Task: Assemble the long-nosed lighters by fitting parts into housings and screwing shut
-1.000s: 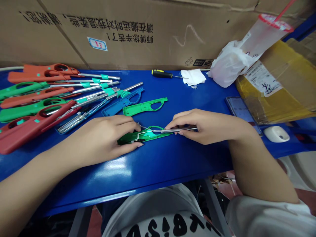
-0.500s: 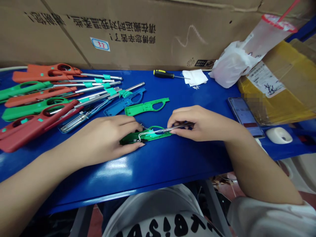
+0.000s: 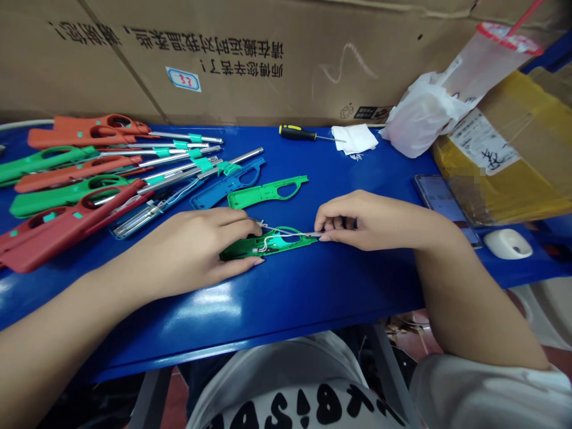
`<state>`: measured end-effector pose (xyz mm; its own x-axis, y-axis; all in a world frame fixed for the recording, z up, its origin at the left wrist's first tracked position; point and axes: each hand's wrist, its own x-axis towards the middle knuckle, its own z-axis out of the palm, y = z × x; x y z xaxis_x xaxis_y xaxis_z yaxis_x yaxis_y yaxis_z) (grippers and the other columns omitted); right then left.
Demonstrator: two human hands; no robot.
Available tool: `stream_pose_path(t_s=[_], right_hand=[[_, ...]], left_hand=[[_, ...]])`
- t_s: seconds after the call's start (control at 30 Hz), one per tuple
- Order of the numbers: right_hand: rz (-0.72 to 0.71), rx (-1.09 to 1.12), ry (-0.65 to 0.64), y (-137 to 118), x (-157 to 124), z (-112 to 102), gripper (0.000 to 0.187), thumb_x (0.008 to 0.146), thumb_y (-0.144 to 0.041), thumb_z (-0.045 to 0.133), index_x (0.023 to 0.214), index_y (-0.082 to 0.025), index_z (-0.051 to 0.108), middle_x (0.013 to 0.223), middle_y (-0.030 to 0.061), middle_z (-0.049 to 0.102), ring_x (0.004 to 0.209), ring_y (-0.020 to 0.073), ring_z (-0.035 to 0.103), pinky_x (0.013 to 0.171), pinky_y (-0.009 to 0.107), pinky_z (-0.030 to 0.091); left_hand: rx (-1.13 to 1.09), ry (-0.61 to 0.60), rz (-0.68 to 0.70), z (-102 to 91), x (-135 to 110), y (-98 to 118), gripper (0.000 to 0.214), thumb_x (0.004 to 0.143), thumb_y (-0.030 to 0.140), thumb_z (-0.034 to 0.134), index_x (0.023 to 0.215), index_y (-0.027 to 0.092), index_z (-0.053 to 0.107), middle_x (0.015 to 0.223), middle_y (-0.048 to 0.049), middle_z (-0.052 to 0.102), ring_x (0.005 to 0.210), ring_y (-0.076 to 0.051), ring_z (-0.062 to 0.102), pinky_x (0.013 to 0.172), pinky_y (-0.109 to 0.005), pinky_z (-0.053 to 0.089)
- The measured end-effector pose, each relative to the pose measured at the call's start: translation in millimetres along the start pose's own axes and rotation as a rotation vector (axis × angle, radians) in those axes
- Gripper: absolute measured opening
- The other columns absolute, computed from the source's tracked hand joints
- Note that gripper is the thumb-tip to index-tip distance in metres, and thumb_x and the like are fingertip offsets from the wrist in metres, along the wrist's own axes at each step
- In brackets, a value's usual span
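- Step, as judged: seating thin white wires (image 3: 290, 232) along the open green half-shell (image 3: 245, 248); next move calls for slack tucked within its rim;
- Left hand (image 3: 212, 244): half-curled, gripping the shell's broad end beneath it;
- Right hand (image 3: 357, 223): fingertips pinched on a slim metal tube (image 3: 313, 235);
- Between hands: moulded plastic, looped opening; pliable wires.

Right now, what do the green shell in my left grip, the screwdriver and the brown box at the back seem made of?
Green shell: probably moulded plastic, with even colour and a slight sheen.
Screwdriver: black and yellow handle, plastic or rubber, I can't tell which; its thin grey shaft looks like metal.
Brown box: cardboard, by its matte surface, creases and printed lettering.
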<state>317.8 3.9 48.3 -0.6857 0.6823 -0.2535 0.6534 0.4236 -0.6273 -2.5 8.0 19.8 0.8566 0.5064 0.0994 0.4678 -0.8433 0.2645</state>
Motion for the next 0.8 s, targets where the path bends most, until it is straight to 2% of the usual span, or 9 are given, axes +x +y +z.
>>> stream_pose_path(t_s=[0.17, 0.5, 0.8], right_hand=[[-0.05, -0.023, 0.008, 2.0, -0.5, -0.7, 0.011, 0.094, -0.022, 0.067, 0.098, -0.019, 0.077, 0.091, 0.001, 0.076, 0.077, 0.0129, 0.068, 0.069, 0.025, 0.05], [-0.106, -0.034, 0.083, 3.3, -0.4, 0.3, 0.012, 0.094, -0.021, 0.068, 0.091, -0.019, 0.08, 0.093, 0.0025, 0.075, 0.084, 0.0145, 0.069, 0.077, 0.027, 0.05], [-0.098, -0.045, 0.061, -0.8, -3.6, -1.4, 0.017, 0.095, -0.022, 0.064, 0.093, -0.021, 0.081, 0.093, 0.0035, 0.076, 0.085, 0.017, 0.07, 0.078, 0.03, 0.051]], left_hand=[[0.03, 0.01, 0.004, -0.6, 0.0, 0.4, 0.037, 0.102, 0.052, 0.052, 0.12, 0.022, 0.066, 0.111, -0.0077, 0.072, 0.095, -0.027, 0.073, 0.079, -0.04, 0.059], [0.039, 0.04, 0.008, 1.2, 1.3, 1.7, 0.038, 0.102, 0.051, 0.051, 0.117, 0.021, 0.069, 0.109, -0.0089, 0.073, 0.095, -0.027, 0.073, 0.08, -0.039, 0.058], [0.002, 0.022, -0.017, -0.3, 1.6, 4.1, 0.036, 0.101, 0.05, 0.053, 0.118, 0.022, 0.07, 0.112, -0.0101, 0.073, 0.096, -0.028, 0.073, 0.082, -0.04, 0.059]])
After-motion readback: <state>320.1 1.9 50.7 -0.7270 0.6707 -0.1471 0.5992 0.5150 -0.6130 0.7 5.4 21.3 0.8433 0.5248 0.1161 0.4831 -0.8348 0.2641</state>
